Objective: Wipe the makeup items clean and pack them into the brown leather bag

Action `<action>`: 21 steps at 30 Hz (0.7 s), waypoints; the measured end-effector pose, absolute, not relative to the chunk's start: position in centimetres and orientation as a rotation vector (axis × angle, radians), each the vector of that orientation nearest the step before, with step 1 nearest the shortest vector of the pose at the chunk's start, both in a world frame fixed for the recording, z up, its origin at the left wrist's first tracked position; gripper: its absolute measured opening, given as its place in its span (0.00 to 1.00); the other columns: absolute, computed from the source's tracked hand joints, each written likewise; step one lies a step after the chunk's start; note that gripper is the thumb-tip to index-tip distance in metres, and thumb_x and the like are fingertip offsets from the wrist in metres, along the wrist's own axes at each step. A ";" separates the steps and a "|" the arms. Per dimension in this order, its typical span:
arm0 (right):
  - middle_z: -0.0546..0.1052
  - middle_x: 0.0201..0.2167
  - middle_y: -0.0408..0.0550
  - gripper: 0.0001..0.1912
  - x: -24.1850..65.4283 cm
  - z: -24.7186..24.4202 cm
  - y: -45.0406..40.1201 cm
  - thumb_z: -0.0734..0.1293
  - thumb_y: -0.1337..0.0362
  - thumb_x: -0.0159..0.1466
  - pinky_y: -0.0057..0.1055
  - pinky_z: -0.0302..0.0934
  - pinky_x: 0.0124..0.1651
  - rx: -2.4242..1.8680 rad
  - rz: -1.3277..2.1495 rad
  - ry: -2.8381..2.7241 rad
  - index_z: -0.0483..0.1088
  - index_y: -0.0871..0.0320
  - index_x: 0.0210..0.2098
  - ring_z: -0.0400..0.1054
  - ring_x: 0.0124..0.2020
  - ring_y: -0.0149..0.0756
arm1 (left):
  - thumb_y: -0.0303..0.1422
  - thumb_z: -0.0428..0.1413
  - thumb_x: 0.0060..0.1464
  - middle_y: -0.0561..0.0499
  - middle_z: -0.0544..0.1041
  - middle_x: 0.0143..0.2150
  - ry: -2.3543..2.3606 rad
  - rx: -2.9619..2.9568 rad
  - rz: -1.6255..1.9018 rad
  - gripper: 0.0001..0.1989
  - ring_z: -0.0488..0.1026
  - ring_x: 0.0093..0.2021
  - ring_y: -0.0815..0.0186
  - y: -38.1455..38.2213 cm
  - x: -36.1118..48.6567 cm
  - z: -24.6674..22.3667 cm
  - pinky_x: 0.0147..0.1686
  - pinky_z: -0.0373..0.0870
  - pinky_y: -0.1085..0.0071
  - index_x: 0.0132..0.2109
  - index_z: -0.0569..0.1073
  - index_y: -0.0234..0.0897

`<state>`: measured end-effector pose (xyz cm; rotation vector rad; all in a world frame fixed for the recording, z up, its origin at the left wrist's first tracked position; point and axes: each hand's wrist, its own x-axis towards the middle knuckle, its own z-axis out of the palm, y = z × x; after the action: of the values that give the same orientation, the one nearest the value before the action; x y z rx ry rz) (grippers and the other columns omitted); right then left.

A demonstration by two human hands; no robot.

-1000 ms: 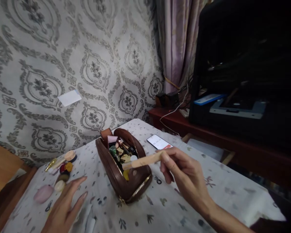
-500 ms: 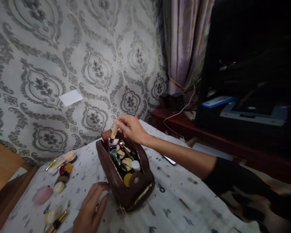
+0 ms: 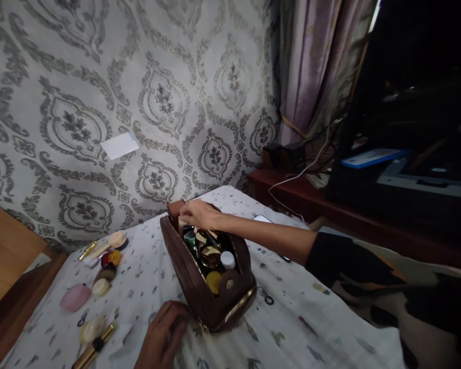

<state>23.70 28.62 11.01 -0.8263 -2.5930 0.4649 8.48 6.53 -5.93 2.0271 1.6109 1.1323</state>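
A brown makeup bag (image 3: 184, 277) lies unzipped on the patterned sheet, packed with cosmetics. Among them are a white-lidded jar (image 3: 227, 260), a yellow round item (image 3: 214, 282) and a green-capped bottle (image 3: 191, 240). At the bag's far end, my right hand (image 3: 200, 214) reaches into the opening, fingers closed around a beige cosmetic tube (image 3: 181, 224) that is mostly hidden. My left hand (image 3: 163, 330) rests on the sheet beside the bag's near left corner, thumb and fingers loosely bent and apart, with nothing visible in it.
Loose cosmetics lie to the left: a pink item (image 3: 75, 298), a cream jar (image 3: 101, 287), a compact (image 3: 118, 240) and a gold tube (image 3: 95, 348). A phone (image 3: 262, 219) lies partly behind my right forearm. Beyond are a wallpapered wall and a dark red stand (image 3: 261, 180) with a white cable (image 3: 284, 183).
My right hand has lowered the beige tube from above the bag into its far end. My left hand stays beside the bag, fingers bent more. The view has shifted slightly.
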 end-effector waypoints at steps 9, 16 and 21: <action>0.78 0.27 0.46 0.09 23.0 11.4 29.2 0.66 0.65 0.61 0.26 0.50 0.28 -0.825 0.412 -2.768 0.80 0.58 0.31 0.69 0.32 0.34 | 0.32 0.49 0.64 0.44 0.76 0.42 1.552 2.063 0.933 0.08 0.74 0.45 0.62 6.5 7.8 -4.3 0.45 0.70 0.69 0.43 0.73 0.40; 0.80 0.32 0.46 0.13 23.4 11.4 29.2 0.63 0.61 0.64 0.25 0.52 0.30 -0.890 0.380 -2.709 0.79 0.58 0.35 0.71 0.34 0.33 | 0.31 0.48 0.64 0.44 0.76 0.42 1.520 2.053 0.954 0.08 0.74 0.44 0.62 6.6 7.8 -4.1 0.44 0.70 0.70 0.42 0.73 0.40; 0.79 0.43 0.50 0.15 23.3 11.3 29.1 0.59 0.64 0.66 0.26 0.55 0.35 -1.041 0.340 -2.568 0.76 0.56 0.45 0.72 0.43 0.37 | 0.31 0.47 0.64 0.45 0.75 0.42 1.545 2.038 0.921 0.09 0.73 0.45 0.62 6.7 7.9 -4.0 0.46 0.69 0.70 0.42 0.72 0.40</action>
<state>23.33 29.07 11.26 -1.0413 -2.5680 0.3404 7.93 6.66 -4.00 2.0379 1.5448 0.9211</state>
